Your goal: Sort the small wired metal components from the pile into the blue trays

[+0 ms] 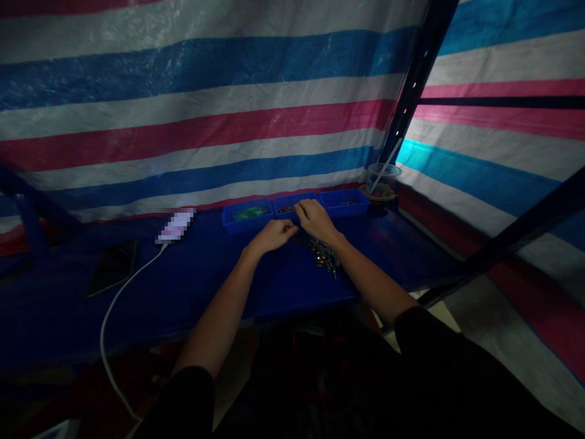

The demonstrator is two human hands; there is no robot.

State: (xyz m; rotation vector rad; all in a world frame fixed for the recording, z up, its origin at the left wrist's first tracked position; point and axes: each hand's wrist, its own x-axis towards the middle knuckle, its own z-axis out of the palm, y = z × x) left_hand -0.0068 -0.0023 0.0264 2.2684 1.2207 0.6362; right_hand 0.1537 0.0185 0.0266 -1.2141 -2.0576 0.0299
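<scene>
Metal parts (pixel 324 256) lie beside right hand (pixel 315 221), clear of table edge (pixel 301 308).

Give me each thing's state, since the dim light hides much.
left hand: closed, on the table
right hand: at the middle tray
metal parts: loose pile
left tray: holds green bits
cup: upright
phone: flat, dark

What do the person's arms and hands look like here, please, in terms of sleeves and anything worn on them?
Both forearms are bare from hand to above the elbow. The left hand and right hand wear no gloves; no watch, ring or band shows in the dim light. Dark, apparently black, short sleeves cover the upper arms, with the right one looking loose and wide. No markings are visible on the fabric.
</scene>
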